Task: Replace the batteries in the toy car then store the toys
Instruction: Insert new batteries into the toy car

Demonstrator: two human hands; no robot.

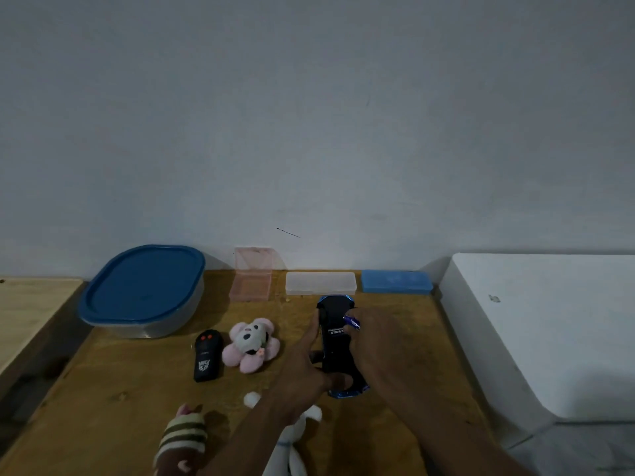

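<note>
Car [335, 345] lies belly-up, long axis running away from the person, between both hands. Left hand [302, 369] grips its side; right hand [374, 341] pinches 1 battery [352, 321] just above it.

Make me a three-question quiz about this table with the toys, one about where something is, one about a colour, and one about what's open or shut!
1. Where is the black remote control?
A. Left of the pink plush toy
B. On the big container's lid
C. Inside the pink box

2. What colour is the lid of the big container?
A. Red
B. Blue
C. Yellow

3. How is the pink box at the back of the wooden table?
A. Lid shut
B. Lid standing open
C. Tipped upside down

Answers:
1. A, the remote lies on the table just left of the plush.
2. B, the lid is plain blue.
3. B, its lid stands up against the wall.

Meanwhile the left hand steadies the toy car, and the right hand holds a small blue battery.
</note>
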